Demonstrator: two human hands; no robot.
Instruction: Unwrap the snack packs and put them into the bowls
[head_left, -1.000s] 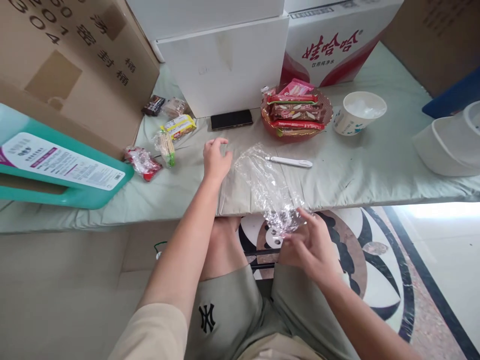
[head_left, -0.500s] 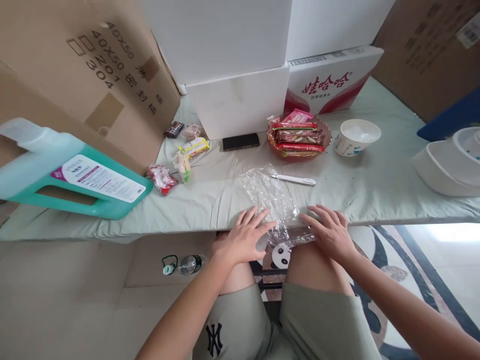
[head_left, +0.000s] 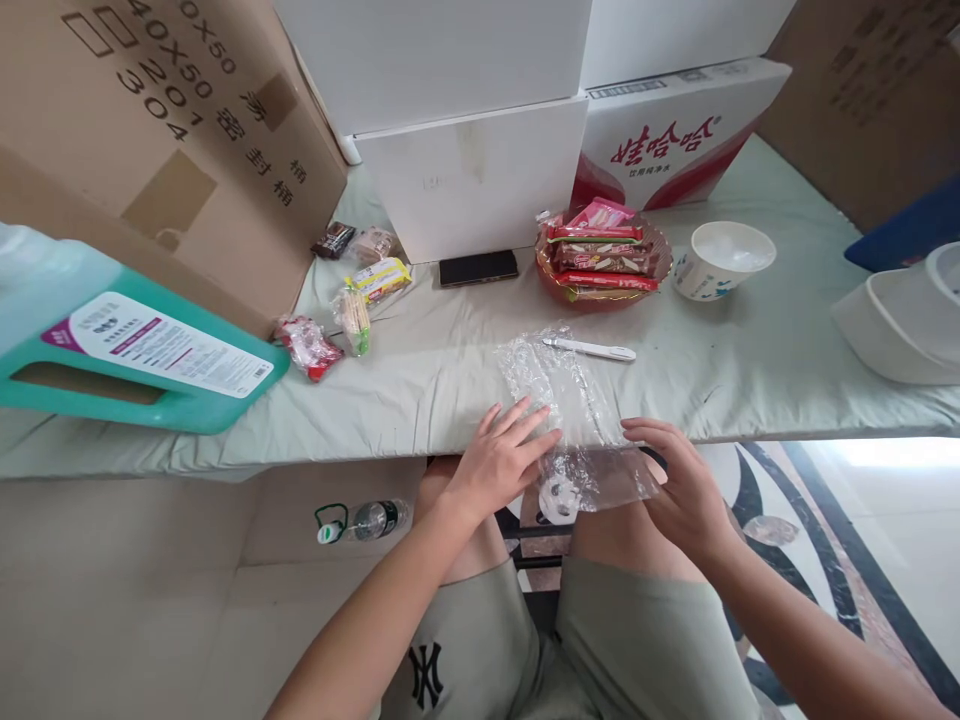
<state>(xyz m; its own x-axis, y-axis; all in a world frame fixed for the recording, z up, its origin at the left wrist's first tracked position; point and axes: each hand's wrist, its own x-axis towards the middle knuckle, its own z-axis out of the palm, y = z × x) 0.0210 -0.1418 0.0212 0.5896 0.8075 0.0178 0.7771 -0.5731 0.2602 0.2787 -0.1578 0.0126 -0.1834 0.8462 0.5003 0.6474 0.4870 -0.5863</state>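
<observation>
A crumpled clear plastic bag (head_left: 577, 400) lies on the table's front edge, its near end hanging over above my knees. My left hand (head_left: 499, 460) rests at the bag's left side, fingers spread and touching the film. At the right side is my right hand (head_left: 682, 490), fingers apart and slightly bent beside the bag's edge; whether the thumb touches the film is unclear. A slim white tool with a thin tip (head_left: 596, 349) lies at the bag's far end, its tip over the film.
Behind are a bowl of wrapped snack bars (head_left: 604, 265), a paper cup (head_left: 724, 260) and a black phone (head_left: 478, 268). Wrapped snacks (head_left: 354, 318) and a green-liquid jug (head_left: 142, 360) stand left. White containers (head_left: 892, 325) are right. Cartons (head_left: 465, 190) line the back.
The bag's near end is spread flatter and reaches further right. My right hand has shifted slightly right, my left hand slightly right along the film. The camera view has tilted a little.
</observation>
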